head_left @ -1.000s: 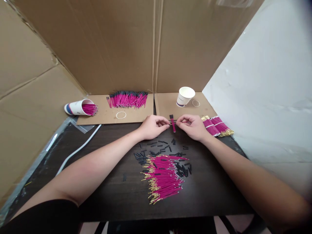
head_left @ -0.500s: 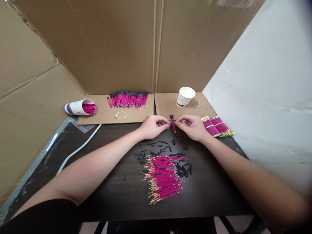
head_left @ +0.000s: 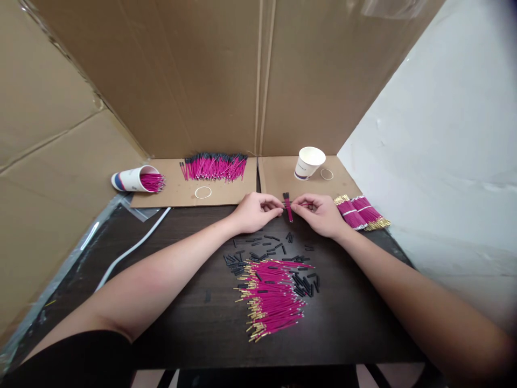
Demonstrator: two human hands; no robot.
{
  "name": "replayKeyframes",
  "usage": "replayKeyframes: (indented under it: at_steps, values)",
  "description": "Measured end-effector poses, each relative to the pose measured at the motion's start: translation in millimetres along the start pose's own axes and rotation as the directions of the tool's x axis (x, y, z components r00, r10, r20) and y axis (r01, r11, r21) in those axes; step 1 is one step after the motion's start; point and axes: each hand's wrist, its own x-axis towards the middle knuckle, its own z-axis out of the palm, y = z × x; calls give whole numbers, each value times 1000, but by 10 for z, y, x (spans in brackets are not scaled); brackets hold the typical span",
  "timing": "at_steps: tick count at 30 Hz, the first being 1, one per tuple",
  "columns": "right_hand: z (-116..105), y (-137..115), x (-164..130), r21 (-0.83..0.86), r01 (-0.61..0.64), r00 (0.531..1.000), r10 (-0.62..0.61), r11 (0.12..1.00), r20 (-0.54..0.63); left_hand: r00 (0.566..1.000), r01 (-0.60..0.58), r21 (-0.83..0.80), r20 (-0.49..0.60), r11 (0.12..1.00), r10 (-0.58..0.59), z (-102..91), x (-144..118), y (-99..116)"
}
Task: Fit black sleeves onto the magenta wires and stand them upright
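Observation:
My left hand [head_left: 259,212] is closed in a pinch over the dark table; what its fingertips hold is too small to make out. Facing it, my right hand [head_left: 320,214] pinches a thin magenta wire [head_left: 307,204], partly hidden by the fingers. Between the hands lies a small group of magenta wires [head_left: 288,209] with black sleeves on their far ends. Nearer to me are scattered loose black sleeves [head_left: 278,247] and a pile of magenta wires [head_left: 277,302] with gold ends on the left and silver tips on the right.
Black-sleeved wires [head_left: 214,168] lie in a row on cardboard at the back. A tipped paper cup [head_left: 128,180] holds more wires. An upright paper cup [head_left: 306,164], two rubber bands [head_left: 203,192] and banded wire bundles [head_left: 365,213] are around. Cardboard walls [head_left: 194,75] enclose the back and left.
The whole view has shifted slightly. Both hands keep their pinches at nearly the same place, fingertips close together beside the small wire group.

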Motion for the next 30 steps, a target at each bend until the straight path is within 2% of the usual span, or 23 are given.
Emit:
replayKeyframes:
  at_steps: [18,30]
  values:
    - [16,11,21,-3,20,999,-20,1000,-34,999,-19,3,-27,1000,19,12,13,-37]
    - [6,-27,45,115,16,999,-11,993,-44,999,1,-10,-33,1000,-1,8,9,-17]
